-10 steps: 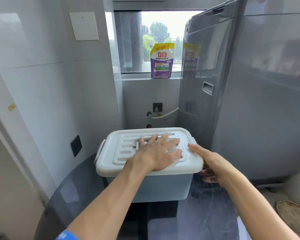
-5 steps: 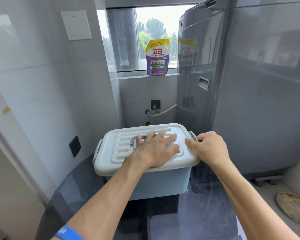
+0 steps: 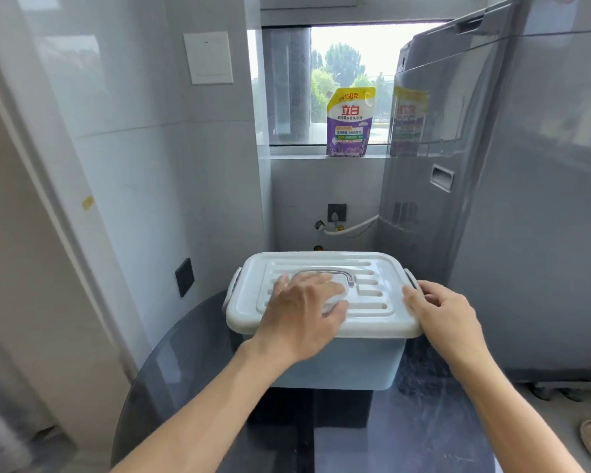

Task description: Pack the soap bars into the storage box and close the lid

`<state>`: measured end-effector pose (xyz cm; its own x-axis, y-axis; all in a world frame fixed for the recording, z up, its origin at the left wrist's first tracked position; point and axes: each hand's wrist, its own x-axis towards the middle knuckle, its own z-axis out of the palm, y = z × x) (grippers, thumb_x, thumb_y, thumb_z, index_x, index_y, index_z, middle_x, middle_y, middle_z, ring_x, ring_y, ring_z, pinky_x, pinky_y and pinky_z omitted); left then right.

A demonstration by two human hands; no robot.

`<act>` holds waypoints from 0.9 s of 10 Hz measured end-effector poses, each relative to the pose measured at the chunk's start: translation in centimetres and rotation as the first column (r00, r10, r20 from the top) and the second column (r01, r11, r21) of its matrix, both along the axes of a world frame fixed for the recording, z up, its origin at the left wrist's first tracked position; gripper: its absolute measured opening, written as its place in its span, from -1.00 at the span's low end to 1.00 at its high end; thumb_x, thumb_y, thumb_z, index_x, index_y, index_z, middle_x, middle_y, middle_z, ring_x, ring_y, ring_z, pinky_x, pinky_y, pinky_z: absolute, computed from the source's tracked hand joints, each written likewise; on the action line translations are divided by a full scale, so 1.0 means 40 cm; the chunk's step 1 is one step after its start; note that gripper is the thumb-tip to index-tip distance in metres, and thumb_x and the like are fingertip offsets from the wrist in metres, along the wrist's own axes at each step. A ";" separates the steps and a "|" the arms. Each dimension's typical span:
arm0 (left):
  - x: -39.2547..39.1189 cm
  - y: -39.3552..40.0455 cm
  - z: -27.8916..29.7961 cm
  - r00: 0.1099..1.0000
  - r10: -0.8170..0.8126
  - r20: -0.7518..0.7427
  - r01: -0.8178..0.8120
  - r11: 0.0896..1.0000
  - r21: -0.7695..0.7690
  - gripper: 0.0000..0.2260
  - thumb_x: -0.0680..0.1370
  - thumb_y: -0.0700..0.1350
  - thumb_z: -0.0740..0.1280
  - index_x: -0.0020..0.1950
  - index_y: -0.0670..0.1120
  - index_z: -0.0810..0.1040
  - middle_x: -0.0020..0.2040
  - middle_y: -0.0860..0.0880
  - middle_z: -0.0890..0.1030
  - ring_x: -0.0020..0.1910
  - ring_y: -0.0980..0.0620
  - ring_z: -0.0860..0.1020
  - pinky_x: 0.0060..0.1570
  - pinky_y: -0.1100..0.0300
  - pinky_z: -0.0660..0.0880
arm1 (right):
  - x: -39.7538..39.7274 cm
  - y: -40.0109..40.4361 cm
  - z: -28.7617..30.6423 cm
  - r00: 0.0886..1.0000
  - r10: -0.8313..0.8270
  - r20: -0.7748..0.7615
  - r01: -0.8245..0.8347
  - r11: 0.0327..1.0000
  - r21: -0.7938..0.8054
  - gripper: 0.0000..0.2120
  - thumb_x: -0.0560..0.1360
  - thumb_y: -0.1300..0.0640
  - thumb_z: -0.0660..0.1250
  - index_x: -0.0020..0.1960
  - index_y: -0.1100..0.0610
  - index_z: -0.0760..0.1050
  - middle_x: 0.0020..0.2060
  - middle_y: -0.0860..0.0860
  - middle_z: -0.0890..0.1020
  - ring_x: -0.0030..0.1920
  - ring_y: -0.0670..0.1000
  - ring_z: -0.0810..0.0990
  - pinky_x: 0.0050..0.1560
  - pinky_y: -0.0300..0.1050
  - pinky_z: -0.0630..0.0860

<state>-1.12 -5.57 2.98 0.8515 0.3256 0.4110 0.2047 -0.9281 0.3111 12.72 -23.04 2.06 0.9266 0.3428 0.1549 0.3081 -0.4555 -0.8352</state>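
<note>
A pale blue storage box (image 3: 348,363) stands on a dark glass table, with its white ribbed lid (image 3: 372,268) lying flat on top. My left hand (image 3: 304,312) presses down on the middle of the lid with fingers spread flat, just in front of the grey carry handle (image 3: 342,275). My right hand (image 3: 440,312) rests at the lid's right edge, its fingers curled over the grey side latch (image 3: 410,279). No soap bars are visible; the box's inside is hidden by the lid.
A tall grey washing machine (image 3: 509,199) stands close on the right of the box. A purple detergent pouch (image 3: 350,122) sits on the window sill behind. Tiled wall (image 3: 133,165) closes the left side. The round table's edge (image 3: 144,387) curves at lower left.
My right hand came up from beside the box's right wall onto the lid's right edge and latch. My left hand stayed pressed on the lid. The camera drifted slightly.
</note>
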 end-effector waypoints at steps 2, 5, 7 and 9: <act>-0.227 0.122 -0.072 0.973 0.209 -0.095 -0.206 0.978 0.038 -0.36 0.50 0.39 -0.09 0.53 0.20 0.22 0.61 0.05 0.09 0.57 0.04 0.03 0.51 -0.10 -0.02 | -0.108 0.019 -0.059 0.773 0.150 0.616 -0.011 0.975 -0.223 -0.45 0.52 -0.19 0.17 0.44 0.01 0.37 0.42 0.04 0.45 0.34 0.19 0.43 0.24 0.19 0.37; -0.193 0.186 -0.084 0.981 0.186 -0.044 -0.178 0.973 0.144 -0.42 0.58 0.30 0.06 0.44 -0.01 0.44 0.51 -0.06 0.37 0.44 -0.11 0.37 0.27 -0.12 0.40 | -0.108 0.142 -0.114 0.553 0.362 0.750 0.018 0.895 -0.445 -0.57 0.57 -0.23 0.11 0.34 -0.06 0.42 0.31 -0.03 0.50 0.28 0.14 0.44 0.25 0.16 0.26; -0.097 0.242 -0.076 0.961 0.254 -0.106 -0.261 0.963 -0.060 -0.52 0.62 0.19 0.14 0.52 0.09 0.26 0.61 0.05 0.12 0.52 -0.06 0.20 0.34 -0.14 0.34 | -0.054 0.228 -0.048 0.703 0.458 0.544 -0.053 0.796 -0.603 -0.47 0.52 -0.35 -0.01 0.43 -0.18 0.26 0.46 -0.11 0.34 0.45 0.06 0.25 0.42 0.14 0.09; -0.099 0.235 -0.057 0.924 0.360 -0.127 -0.377 0.913 -0.155 -0.49 0.64 0.10 0.15 0.58 0.09 0.13 0.63 0.00 0.02 0.57 -0.11 0.07 0.44 -0.19 0.20 | -0.071 0.159 -0.024 0.829 0.401 0.389 -0.292 0.905 -0.309 -0.43 0.54 -0.33 0.10 0.50 -0.20 0.21 0.55 -0.14 0.20 0.55 -0.07 0.06 0.53 0.03 -0.06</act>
